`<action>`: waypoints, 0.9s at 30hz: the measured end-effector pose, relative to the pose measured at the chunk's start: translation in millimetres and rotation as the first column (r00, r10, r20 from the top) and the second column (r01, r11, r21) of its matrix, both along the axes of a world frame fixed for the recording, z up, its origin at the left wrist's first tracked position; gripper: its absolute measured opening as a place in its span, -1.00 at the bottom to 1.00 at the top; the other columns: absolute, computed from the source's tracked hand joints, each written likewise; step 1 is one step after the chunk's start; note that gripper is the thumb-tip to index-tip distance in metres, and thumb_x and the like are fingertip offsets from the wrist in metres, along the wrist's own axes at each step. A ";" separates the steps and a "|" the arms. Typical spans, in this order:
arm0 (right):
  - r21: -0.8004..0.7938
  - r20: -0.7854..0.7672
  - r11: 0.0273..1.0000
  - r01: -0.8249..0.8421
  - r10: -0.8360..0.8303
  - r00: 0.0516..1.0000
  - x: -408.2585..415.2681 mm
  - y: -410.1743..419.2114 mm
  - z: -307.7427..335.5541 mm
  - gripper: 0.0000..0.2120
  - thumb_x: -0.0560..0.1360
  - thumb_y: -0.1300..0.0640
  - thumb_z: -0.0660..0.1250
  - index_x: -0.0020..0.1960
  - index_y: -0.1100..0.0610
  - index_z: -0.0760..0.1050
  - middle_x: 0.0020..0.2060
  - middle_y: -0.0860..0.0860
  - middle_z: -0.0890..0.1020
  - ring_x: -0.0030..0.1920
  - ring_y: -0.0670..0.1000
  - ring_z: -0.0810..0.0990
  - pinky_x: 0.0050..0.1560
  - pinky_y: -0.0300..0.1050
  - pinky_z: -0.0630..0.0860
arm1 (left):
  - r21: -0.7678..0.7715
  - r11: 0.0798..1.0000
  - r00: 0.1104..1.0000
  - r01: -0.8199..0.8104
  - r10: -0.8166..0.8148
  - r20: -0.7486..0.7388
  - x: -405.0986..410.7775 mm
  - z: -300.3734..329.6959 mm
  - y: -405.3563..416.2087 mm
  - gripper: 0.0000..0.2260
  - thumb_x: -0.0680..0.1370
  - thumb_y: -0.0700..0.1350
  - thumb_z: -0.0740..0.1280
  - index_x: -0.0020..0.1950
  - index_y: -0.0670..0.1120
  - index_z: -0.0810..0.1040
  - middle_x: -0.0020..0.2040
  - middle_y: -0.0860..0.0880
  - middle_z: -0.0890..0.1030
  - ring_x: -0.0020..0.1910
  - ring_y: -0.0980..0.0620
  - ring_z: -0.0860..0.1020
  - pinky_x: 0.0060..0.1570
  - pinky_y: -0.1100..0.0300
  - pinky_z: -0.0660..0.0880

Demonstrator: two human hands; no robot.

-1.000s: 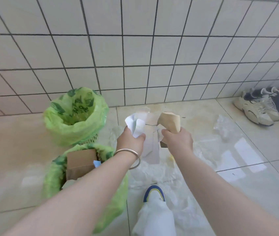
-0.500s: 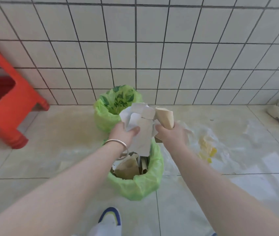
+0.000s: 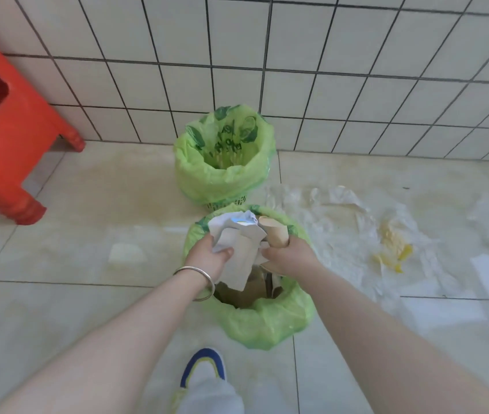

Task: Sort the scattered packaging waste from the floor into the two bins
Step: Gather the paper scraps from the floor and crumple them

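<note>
- left hand (image 3: 207, 258) grips crumpled white paper (image 3: 237, 240) over the near bin (image 3: 267, 324)
- right hand (image 3: 288, 258) clutches a brown cardboard tube (image 3: 274, 236) there too
- far bin (image 3: 225, 180) by wall, clear plastic wrap (image 3: 341, 234) on floor

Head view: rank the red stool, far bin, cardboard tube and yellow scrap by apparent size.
1. red stool, cropped by the frame
2. far bin
3. cardboard tube
4. yellow scrap, close to the tube, so unsure

Printed matter appears on one item only — the green liner bag of the far bin (image 3: 224, 156). Dark green lettering and leaf graphics run along its inner wall, seen upside down and creased — the characters cannot be read.
</note>
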State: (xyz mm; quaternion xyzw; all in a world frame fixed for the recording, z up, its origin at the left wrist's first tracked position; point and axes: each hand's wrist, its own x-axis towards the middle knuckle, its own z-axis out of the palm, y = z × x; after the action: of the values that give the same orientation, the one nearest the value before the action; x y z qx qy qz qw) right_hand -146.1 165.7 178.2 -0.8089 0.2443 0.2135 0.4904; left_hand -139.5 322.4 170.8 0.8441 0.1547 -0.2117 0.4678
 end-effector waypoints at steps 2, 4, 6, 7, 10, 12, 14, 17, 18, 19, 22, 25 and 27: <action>-0.014 -0.048 0.999 -0.040 0.039 0.998 4.7 3.1 -11.3 -0.72 0.45 0.19 0.31 0.15 0.17 0.47 -0.06 0.05 0.56 -0.04 0.08 0.52 -0.07 -0.13 0.43 | 0.026 1.000 1.000 0.007 -0.007 -0.024 3.2 -12.2 0.6 -0.62 0.55 -0.16 0.29 0.36 -0.12 0.39 0.27 -0.11 0.53 0.17 -0.11 0.51 0.03 0.19 0.39; -0.032 -0.061 0.998 -0.049 0.047 0.997 8.0 4.5 -21.7 -0.67 0.45 0.19 0.30 0.21 0.17 0.45 0.01 0.08 0.57 -0.01 0.09 0.53 -0.05 -0.12 0.45 | 0.064 0.997 0.998 0.037 -0.034 -0.046 8.5 -22.0 -2.8 -0.67 0.55 -0.19 0.27 0.32 -0.12 0.42 0.22 -0.13 0.55 0.12 -0.11 0.51 -0.02 0.20 0.37; -0.048 -0.077 0.998 -0.043 0.039 0.996 9.9 4.4 -29.7 -0.64 0.47 0.18 0.29 0.25 0.17 0.39 0.03 0.07 0.53 0.00 0.09 0.50 -0.05 -0.11 0.43 | 0.125 0.989 0.995 0.083 -0.075 -0.067 14.0 -32.3 -7.5 -0.68 0.55 -0.17 0.26 0.30 -0.13 0.42 0.20 -0.15 0.56 0.14 -0.15 0.52 0.02 0.14 0.40; -0.058 -0.089 0.997 -0.043 0.038 0.995 10.6 4.5 -33.7 -0.62 0.48 0.18 0.28 0.28 0.19 0.34 0.03 0.07 0.51 -0.01 0.09 0.47 -0.07 -0.11 0.40 | 0.168 0.979 0.991 0.114 -0.100 -0.088 16.1 -37.7 -10.0 -0.67 0.55 -0.15 0.26 0.31 -0.12 0.40 0.20 -0.15 0.56 0.16 -0.16 0.52 0.03 0.13 0.41; -0.107 -0.099 0.992 -0.062 0.052 0.994 13.0 9.3 -44.5 -0.59 0.52 0.17 0.25 0.30 0.25 0.22 0.15 0.16 0.48 -0.02 0.12 0.43 -0.13 -0.12 0.34 | 0.303 0.932 0.973 0.197 -0.150 -0.173 19.9 -52.0 -17.3 -0.66 0.56 -0.12 0.24 0.31 -0.16 0.37 0.19 -0.17 0.55 0.17 -0.18 0.52 -0.02 0.14 0.38; -0.171 -0.092 0.982 -0.077 0.062 0.994 15.0 15.4 -51.3 -0.61 0.53 0.15 0.22 0.27 0.27 0.20 0.19 0.19 0.48 0.07 0.18 0.49 -0.09 -0.08 0.38 | 0.372 0.905 0.971 0.205 -0.140 -0.195 22.6 -61.0 -22.5 -0.72 0.55 -0.13 0.25 0.23 -0.19 0.42 0.17 -0.19 0.56 0.14 -0.17 0.54 -0.04 0.12 0.40; -0.239 -0.098 0.967 -0.084 0.063 0.993 16.5 21.1 -59.9 -0.63 0.53 0.11 0.21 0.24 0.26 0.20 0.21 0.19 0.47 0.18 0.21 0.49 0.05 -0.02 0.43 | 0.434 0.877 0.969 0.205 -0.120 -0.217 25.8 -68.1 -26.9 -0.70 0.54 -0.13 0.27 0.24 -0.20 0.42 0.23 -0.19 0.53 0.21 -0.16 0.52 0.08 0.09 0.43; -0.384 -0.093 0.918 -0.099 0.068 0.993 15.4 28.1 -73.4 -0.65 0.52 0.14 0.18 0.24 0.26 0.22 0.23 0.20 0.46 0.24 0.21 0.47 0.17 -0.03 0.41 | 0.513 0.819 0.955 0.257 -0.134 -0.265 29.3 -78.5 -29.9 -0.65 0.58 -0.09 0.22 0.31 -0.21 0.35 0.32 -0.17 0.45 0.31 -0.12 0.45 0.25 0.11 0.37; -0.450 -0.083 0.886 -0.110 0.081 0.993 14.2 30.2 -77.2 -0.67 0.52 0.17 0.16 0.24 0.26 0.23 0.22 0.20 0.46 0.24 0.20 0.48 0.18 -0.04 0.41 | 0.542 0.790 0.950 0.286 -0.159 -0.269 29.1 -81.1 -30.1 -0.65 0.58 -0.08 0.21 0.32 -0.20 0.33 0.33 -0.16 0.44 0.32 -0.11 0.44 0.26 0.11 0.36; -0.517 -0.078 0.846 -0.128 0.102 0.992 13.1 31.9 -80.6 -0.67 0.52 0.19 0.15 0.24 0.26 0.23 0.22 0.19 0.47 0.24 0.19 0.49 0.18 -0.04 0.41 | 0.577 0.753 0.944 0.317 -0.193 -0.266 28.6 -83.6 -30.1 -0.64 0.59 -0.07 0.20 0.34 -0.20 0.32 0.34 -0.16 0.43 0.33 -0.09 0.43 0.27 0.13 0.35; -0.647 -0.090 0.737 -0.196 0.181 0.979 11.0 35.5 -89.2 -0.67 0.53 0.18 0.12 0.26 0.25 0.22 0.20 0.16 0.46 0.21 0.14 0.51 0.18 -0.09 0.41 | 0.635 0.660 0.916 0.400 -0.282 -0.284 28.0 -85.5 -28.7 -0.58 0.59 -0.04 0.18 0.39 -0.21 0.27 0.37 -0.16 0.39 0.33 -0.07 0.43 0.28 0.15 0.35; -0.672 -0.115 0.703 -0.233 0.212 0.971 11.8 36.0 -91.5 -0.67 0.53 0.17 0.13 0.25 0.23 0.22 0.20 0.15 0.46 0.20 0.12 0.52 0.17 -0.11 0.42 | 0.620 0.637 0.886 0.458 -0.268 -0.379 34.0 -85.9 -27.1 -0.57 0.57 0.01 0.23 0.37 -0.18 0.34 0.34 -0.11 0.46 0.28 -0.06 0.49 0.20 0.15 0.42; -0.642 -0.126 0.728 -0.240 0.208 0.970 13.3 34.6 -86.0 -0.65 0.53 0.15 0.15 0.27 0.24 0.20 0.22 0.16 0.45 0.21 0.13 0.51 0.17 -0.10 0.42 | 0.594 0.656 0.871 0.466 -0.222 -0.438 39.0 -77.6 -26.7 -0.64 0.56 0.02 0.24 0.29 -0.13 0.46 0.26 -0.06 0.54 0.23 -0.04 0.53 0.14 0.17 0.45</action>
State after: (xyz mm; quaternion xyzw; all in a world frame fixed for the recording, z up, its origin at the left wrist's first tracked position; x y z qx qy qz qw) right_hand -132.8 200.3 92.3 -0.9471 0.2151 0.1907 0.1428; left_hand -100.5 295.7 93.1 0.9218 0.1314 -0.3624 0.0420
